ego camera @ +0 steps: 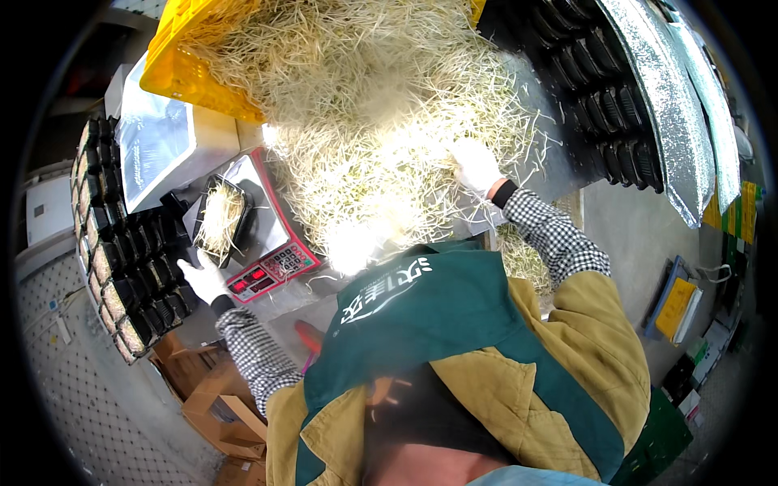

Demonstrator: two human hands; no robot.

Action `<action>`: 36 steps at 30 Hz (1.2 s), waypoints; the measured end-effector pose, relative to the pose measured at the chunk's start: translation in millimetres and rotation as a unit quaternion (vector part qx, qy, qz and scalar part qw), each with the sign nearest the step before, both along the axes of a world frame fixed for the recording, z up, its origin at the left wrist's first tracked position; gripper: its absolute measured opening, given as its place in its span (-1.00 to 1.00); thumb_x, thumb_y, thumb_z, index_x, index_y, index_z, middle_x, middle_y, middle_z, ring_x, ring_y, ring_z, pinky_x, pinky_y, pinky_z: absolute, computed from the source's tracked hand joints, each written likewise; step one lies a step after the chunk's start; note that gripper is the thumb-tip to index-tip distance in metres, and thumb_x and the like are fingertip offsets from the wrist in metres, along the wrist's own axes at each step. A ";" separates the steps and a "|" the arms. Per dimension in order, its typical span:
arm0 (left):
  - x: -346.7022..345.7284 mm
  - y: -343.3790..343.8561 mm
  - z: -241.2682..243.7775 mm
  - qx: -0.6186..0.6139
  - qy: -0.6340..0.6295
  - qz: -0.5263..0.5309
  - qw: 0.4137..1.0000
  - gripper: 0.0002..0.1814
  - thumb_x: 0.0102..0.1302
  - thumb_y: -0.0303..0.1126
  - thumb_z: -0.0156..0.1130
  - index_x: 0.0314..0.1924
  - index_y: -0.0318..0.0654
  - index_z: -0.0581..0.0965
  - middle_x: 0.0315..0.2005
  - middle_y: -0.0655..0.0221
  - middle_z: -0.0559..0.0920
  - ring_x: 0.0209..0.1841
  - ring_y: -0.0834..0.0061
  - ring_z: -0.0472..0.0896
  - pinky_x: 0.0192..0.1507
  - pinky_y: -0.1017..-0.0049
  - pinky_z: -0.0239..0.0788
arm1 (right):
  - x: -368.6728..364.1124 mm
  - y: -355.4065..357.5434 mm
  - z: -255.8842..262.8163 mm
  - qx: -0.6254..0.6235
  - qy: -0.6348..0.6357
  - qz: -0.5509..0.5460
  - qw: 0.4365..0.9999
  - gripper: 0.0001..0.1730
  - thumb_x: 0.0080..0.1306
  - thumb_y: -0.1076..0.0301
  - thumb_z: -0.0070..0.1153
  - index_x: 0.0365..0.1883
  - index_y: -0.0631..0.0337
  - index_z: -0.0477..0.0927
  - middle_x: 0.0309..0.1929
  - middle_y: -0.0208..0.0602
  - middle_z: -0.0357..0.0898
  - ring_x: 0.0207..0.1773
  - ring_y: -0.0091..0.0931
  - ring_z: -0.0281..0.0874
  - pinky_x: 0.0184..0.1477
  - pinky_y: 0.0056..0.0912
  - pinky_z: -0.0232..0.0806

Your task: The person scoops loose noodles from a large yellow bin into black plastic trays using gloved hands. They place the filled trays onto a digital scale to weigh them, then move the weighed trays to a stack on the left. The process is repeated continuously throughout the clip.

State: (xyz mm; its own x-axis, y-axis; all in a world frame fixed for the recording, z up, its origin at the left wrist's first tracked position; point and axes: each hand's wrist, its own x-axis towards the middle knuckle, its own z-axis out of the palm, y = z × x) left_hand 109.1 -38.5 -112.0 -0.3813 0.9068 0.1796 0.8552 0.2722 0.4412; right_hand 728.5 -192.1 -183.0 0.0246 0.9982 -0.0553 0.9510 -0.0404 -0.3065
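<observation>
My left hand (205, 279), in a white glove, is at the near end of a black plastic tray (246, 214). Its fingers are spread, and a fingertip meets or nearly meets the tray's rim. Pale bean sprouts (220, 215) fill that tray, which rests tilted on the metal plate of a red digital scale (276, 267) with a lit display. To the right, my gloved right hand (477, 165) reaches into the edge of a large heap of sprouts (377, 133). Glare and the sprouts hide its fingertips, so its grip is unclear.
A tipped yellow plastic crate (200, 91) stands behind the heap, beside a white foam box (182, 146). Stacked black trays (146, 261) with sprouts line the left. More black trays (614, 109) and silver foil sheeting (674, 103) border the right. Cardboard boxes (222, 404) lie below left.
</observation>
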 end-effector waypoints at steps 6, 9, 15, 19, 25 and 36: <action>256.1 -33.7 61.4 0.047 -0.059 -0.355 0.932 -0.32 0.16 -0.46 0.43 0.28 -0.39 0.41 0.27 0.05 0.49 0.35 0.16 0.42 0.43 0.29 0.16 | 41.9 55.7 18.9 0.031 -0.043 0.055 0.997 -0.14 0.10 0.23 0.37 0.39 -0.02 0.30 0.02 -0.21 0.56 0.12 -0.22 0.52 0.22 -0.07 0.35; 345.0 -25.9 5.7 -0.015 -0.039 -0.522 0.852 0.07 0.01 -0.22 0.59 0.46 -0.35 0.20 0.40 -0.05 0.31 0.45 0.11 0.28 0.49 0.31 0.07 | 39.8 78.6 18.3 0.001 -0.126 0.052 0.991 0.11 0.08 0.19 0.39 0.54 0.02 0.01 0.09 -0.16 0.55 0.18 -0.18 0.49 0.35 0.08 0.20; 446.3 -12.0 -47.6 -0.162 0.099 -0.575 0.796 0.50 -0.20 0.17 0.62 0.54 -0.29 -0.14 0.49 -0.04 0.11 0.53 0.05 0.07 0.50 0.08 -0.03 | 51.0 76.5 19.6 -0.140 0.029 0.054 0.988 -0.01 0.12 0.39 0.25 0.53 0.00 0.10 0.15 -0.14 0.54 0.26 -0.19 0.46 0.30 -0.05 0.30; 473.2 -7.9 -60.9 -0.219 0.093 -0.587 0.773 0.16 -0.05 -0.02 0.54 0.45 -0.25 0.10 0.34 0.02 0.33 0.39 0.10 0.28 0.38 0.13 0.14 | 64.1 58.5 30.5 0.033 -0.022 0.112 0.993 -0.07 0.12 0.53 0.17 0.50 0.00 0.18 0.10 -0.12 0.57 0.12 -0.20 0.56 0.15 -0.13 0.43; 469.2 -33.6 -80.6 -0.131 -0.015 -0.657 0.742 -0.73 0.22 -0.43 0.28 -0.05 -0.15 0.63 -0.25 0.18 0.65 -0.14 0.22 0.63 -0.06 0.27 0.48 | 67.9 39.4 42.9 -0.050 0.049 0.110 0.991 -0.23 0.13 0.54 0.14 0.37 -0.05 0.39 0.09 -0.15 0.57 0.11 -0.23 0.55 0.10 -0.16 0.46; 464.4 -74.9 -91.0 -0.068 0.067 -0.681 0.726 -0.67 0.37 -0.43 0.05 0.12 -0.16 0.52 -0.33 0.10 0.62 -0.21 0.19 0.60 -0.15 0.24 0.46 | 70.8 -16.9 9.7 -0.051 -0.082 0.131 0.987 0.11 -0.06 0.58 0.28 0.52 -0.04 0.16 -0.02 -0.21 0.52 0.12 -0.22 0.49 0.45 0.04 0.10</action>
